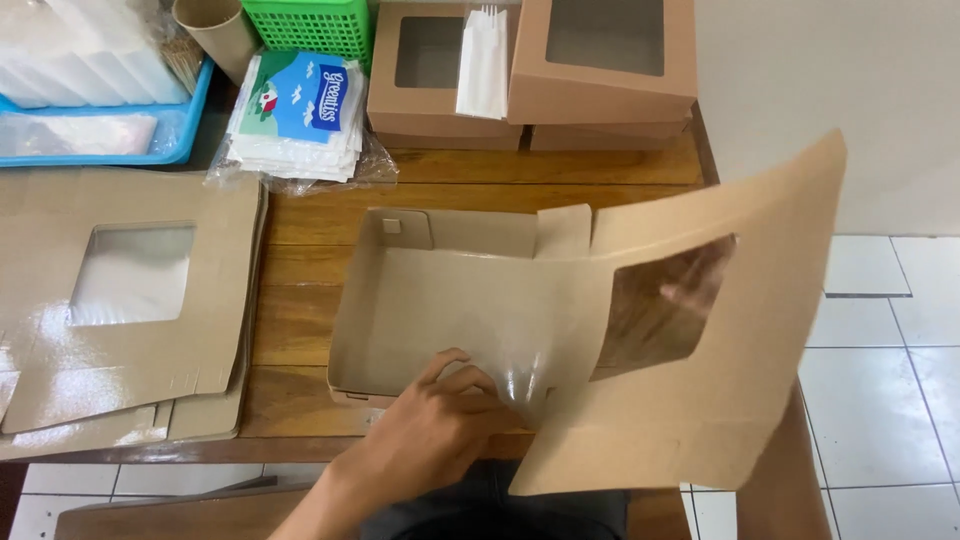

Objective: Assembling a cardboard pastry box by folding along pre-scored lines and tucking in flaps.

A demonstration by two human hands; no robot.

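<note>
A brown cardboard box (440, 300) lies half assembled on the wooden table (300, 330), its walls standing up. Its big lid (740, 400) with a clear window (660, 305) tilts up on the right. My left hand (435, 430) curls over the near wall of the box, fingers pressing inside the front corner. My right hand (688, 290) is behind the lid, and only its fingers show through the window. Its forearm (785, 480) rises from below the lid.
A stack of flat windowed box blanks (130, 300) fills the left side. At the back are tissue packs (300, 110), a green basket (310, 25), a blue tray (190, 130), finished boxes (600, 95) and a white packet (485, 65). White floor tiles (880, 350) lie beyond the right edge.
</note>
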